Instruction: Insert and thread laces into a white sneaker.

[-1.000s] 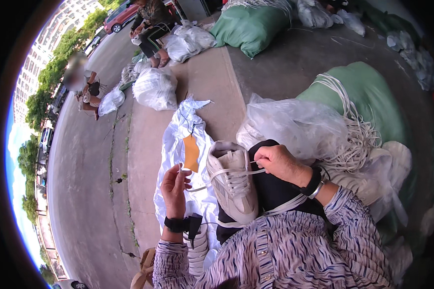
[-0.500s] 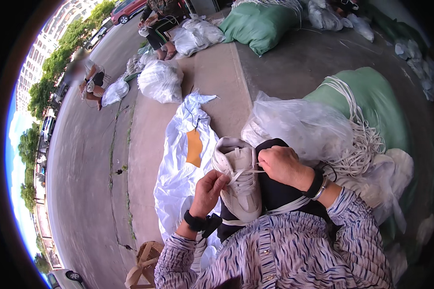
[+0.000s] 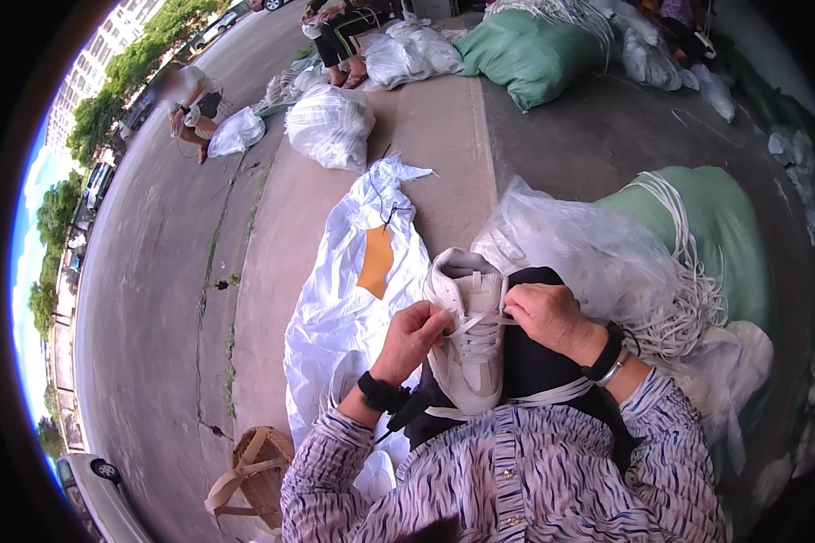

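White sneaker (image 3: 469, 339), pale sole, laces half threaded, lying toe-down on a dark lap just right of the white plastic sack (image 3: 353, 299). Left hand (image 3: 414, 337) at its left side, fingers curled shut, pinching a lace (image 3: 457, 323). Right hand (image 3: 548, 314) on its right edge, fingers closed on lace.

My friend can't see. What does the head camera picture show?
A person's left hand and right hand pinch white laces on a white lace-up sneaker resting on their lap. A big white plastic sack with an orange tag lies beside them on the pavement.
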Action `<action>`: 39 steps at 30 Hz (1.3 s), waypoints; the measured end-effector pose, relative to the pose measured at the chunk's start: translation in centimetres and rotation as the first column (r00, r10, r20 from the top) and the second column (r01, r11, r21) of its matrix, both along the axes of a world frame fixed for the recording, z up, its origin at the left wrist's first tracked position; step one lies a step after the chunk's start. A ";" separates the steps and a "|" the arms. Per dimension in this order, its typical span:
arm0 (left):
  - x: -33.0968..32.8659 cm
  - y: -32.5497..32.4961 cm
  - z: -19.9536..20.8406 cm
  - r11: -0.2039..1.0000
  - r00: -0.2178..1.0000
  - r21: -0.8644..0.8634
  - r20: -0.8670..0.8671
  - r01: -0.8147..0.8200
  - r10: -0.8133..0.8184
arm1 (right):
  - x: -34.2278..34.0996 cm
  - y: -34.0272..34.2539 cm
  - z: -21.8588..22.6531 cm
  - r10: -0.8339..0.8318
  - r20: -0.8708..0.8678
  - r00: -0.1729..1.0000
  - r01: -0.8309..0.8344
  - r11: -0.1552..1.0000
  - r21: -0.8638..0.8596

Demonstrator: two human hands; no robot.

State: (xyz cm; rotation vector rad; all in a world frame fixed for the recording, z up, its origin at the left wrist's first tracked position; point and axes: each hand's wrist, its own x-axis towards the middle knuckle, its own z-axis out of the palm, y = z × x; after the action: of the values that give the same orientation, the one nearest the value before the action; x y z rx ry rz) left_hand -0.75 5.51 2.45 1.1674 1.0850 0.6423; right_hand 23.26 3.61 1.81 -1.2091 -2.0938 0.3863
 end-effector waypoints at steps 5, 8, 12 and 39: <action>-0.2 0.8 -0.2 0.972 0.993 0.232 -0.121 0.023 0.006 | 0.2 0.4 1.7 0.080 -0.037 0.996 -0.086 0.966 -0.243; 1.7 1.1 2.7 0.578 0.702 0.622 -0.703 0.528 0.114 | 0.7 0.8 1.5 0.106 0.044 0.993 -0.101 0.989 -0.105; 1.3 2.1 2.4 0.454 0.632 0.600 -0.768 0.658 0.099 | 0.3 0.8 2.0 0.063 0.260 0.964 -0.107 0.982 0.159; 2.0 5.1 1.3 0.980 0.980 0.037 -0.059 0.193 -0.191 | 0.4 3.5 1.5 -0.193 -0.542 0.818 -0.218 0.768 -0.602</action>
State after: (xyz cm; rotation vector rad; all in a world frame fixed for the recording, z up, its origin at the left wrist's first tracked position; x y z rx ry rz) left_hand 1.28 10.57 3.79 1.3154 0.9940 0.4867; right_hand 23.63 7.14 3.36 -1.2192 -1.4424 1.3968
